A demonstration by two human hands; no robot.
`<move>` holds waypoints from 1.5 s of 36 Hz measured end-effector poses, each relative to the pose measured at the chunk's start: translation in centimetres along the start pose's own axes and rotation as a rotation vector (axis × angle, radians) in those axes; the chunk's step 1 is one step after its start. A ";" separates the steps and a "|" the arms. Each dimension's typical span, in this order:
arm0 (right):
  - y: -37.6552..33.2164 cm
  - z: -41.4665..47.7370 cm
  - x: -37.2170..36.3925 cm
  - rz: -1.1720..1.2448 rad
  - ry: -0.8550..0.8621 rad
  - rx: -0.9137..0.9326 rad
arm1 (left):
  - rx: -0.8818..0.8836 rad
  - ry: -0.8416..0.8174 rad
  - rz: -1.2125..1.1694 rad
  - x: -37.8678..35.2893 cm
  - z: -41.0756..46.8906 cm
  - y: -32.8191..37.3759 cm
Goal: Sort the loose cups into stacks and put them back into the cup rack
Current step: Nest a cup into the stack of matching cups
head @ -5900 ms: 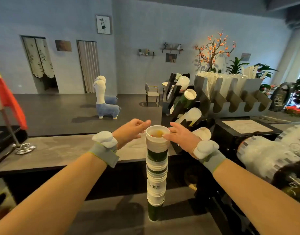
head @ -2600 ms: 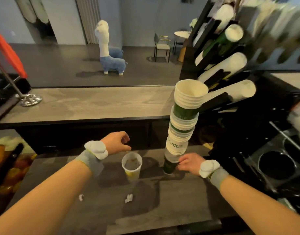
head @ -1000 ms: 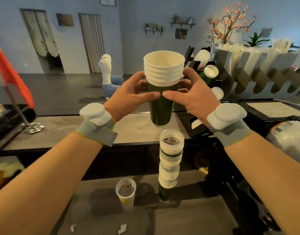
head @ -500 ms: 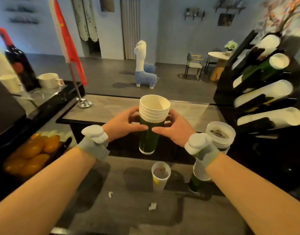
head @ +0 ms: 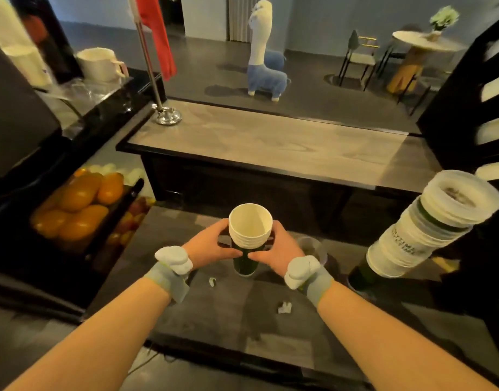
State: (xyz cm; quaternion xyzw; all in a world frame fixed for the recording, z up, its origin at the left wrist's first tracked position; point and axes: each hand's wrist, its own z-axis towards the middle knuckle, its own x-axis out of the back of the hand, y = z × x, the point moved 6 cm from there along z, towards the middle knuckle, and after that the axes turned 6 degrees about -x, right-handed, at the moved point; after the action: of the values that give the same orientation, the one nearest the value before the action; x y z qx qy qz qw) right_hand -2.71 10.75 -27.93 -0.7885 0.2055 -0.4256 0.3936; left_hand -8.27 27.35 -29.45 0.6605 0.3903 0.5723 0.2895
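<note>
Clasping the short cup stack [head: 249, 235] with left hand [head: 211, 248] and right hand [head: 279, 251] curled round it, down at the counter [head: 242, 320]; could tip if released crooked, or bump the leaning tall stack [head: 423, 232] nearby.

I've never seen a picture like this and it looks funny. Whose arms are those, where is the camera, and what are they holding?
No machine here: these are a person's two bare arms. The camera sits on the person's head, looking down, so you see what they see. The left hand and the right hand hold a short stack of paper cups between them, white on top, dark green below. It's down at the dark counter; I can't tell if it touches. To the right stands a taller stack of cups. A clear cup peeks out behind the right hand, and paper scraps lie on the counter. Each wrist wears a grey band.
</note>
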 end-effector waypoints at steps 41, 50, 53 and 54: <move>6.0 13.2 -3.2 0.137 0.010 -0.322 | 0.168 0.016 -0.110 -3.7 12.2 -9.2; 4.2 10.7 -0.3 -0.116 0.008 -0.273 | 0.140 -0.014 0.016 -1.0 10.1 -6.2; 2.4 9.2 1.0 -0.024 -0.016 -0.221 | 0.098 0.012 -0.013 0.4 9.2 -3.2; 1.6 8.6 1.8 -0.008 -0.017 -0.198 | 0.081 0.031 -0.017 0.9 9.0 -1.9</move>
State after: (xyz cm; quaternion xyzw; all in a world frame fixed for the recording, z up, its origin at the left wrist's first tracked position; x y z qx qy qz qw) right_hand 5.51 12.43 -31.09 -0.8278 0.2401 -0.3982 0.3140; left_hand 0.22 29.71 -32.11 0.6595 0.4230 0.5638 0.2613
